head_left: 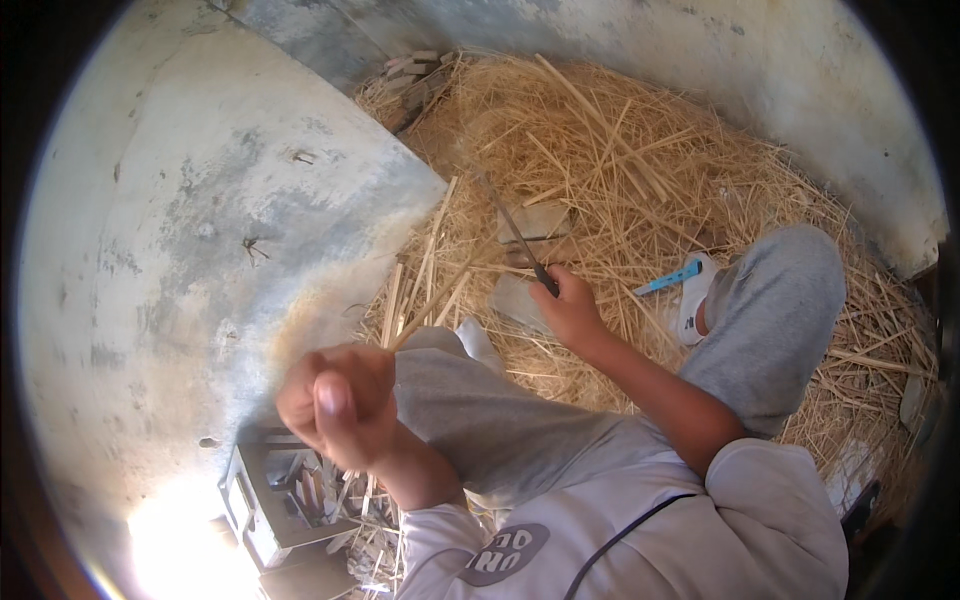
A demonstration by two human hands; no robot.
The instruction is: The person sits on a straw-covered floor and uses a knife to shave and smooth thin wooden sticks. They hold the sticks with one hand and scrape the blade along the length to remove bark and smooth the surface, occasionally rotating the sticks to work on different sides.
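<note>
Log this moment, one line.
left hand: gripping thin tan strip | right hand: gripping slim black-handled tool | nearby: blue cutter, golden straw

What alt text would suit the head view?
The right hand grips a dark-handled blade; the closed left hand appears to hold a thin pale strip. Loose straw-like strips lie around, with a blue cutter near the right foot.

White glare (190, 550) burns out 8 o'clock; my left hand (340, 405) looks soft; a black rim (12, 300) circles my warped view.

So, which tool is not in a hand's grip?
The blue tool, beside the right foot; the dark-handled one is in the right hand.
</note>
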